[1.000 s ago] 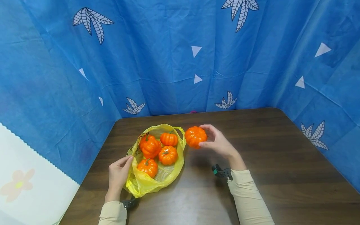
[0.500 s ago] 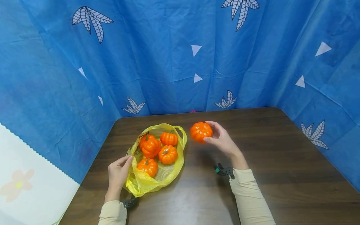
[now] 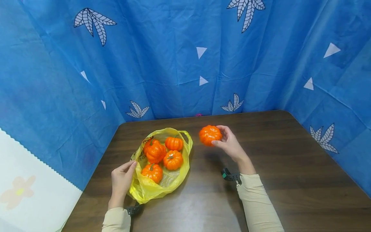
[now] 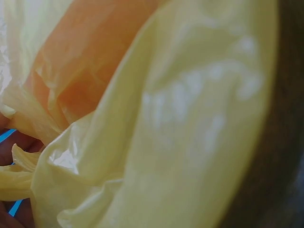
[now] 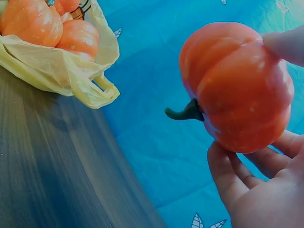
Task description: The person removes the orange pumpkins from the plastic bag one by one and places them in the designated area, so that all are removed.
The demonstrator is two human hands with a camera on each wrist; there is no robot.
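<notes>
A small glossy orange pumpkin (image 3: 210, 135) is held above the table by my right hand (image 3: 230, 145), thumb on one side and fingers on the other. Its curved green stem (image 5: 186, 112) shows in the right wrist view. To its left, a yellow plastic bag (image 3: 177, 183) stands with its mouth spread wide. Several orange pumpkins lie inside, among them one near the middle (image 3: 173, 159) and one toward the front (image 3: 152, 173). My left hand (image 3: 122, 180) pinches the bag's left rim between thumb and fingers. In the left wrist view, yellow plastic (image 4: 190, 123) covers most of the frame and hides most of that hand.
The dark wooden table (image 3: 278, 154) extends to the right of the bag. A blue curtain (image 3: 179, 64) with white leaf and triangle prints surrounds its back and sides. At the left hangs a white cloth (image 3: 34, 180) with a flower print. A bag handle loop (image 5: 102, 92) sticks out rightward.
My right hand has carried the pumpkin away from the bag's right rim, to the right and slightly toward the back. The left hand and the bag have stayed in place.
</notes>
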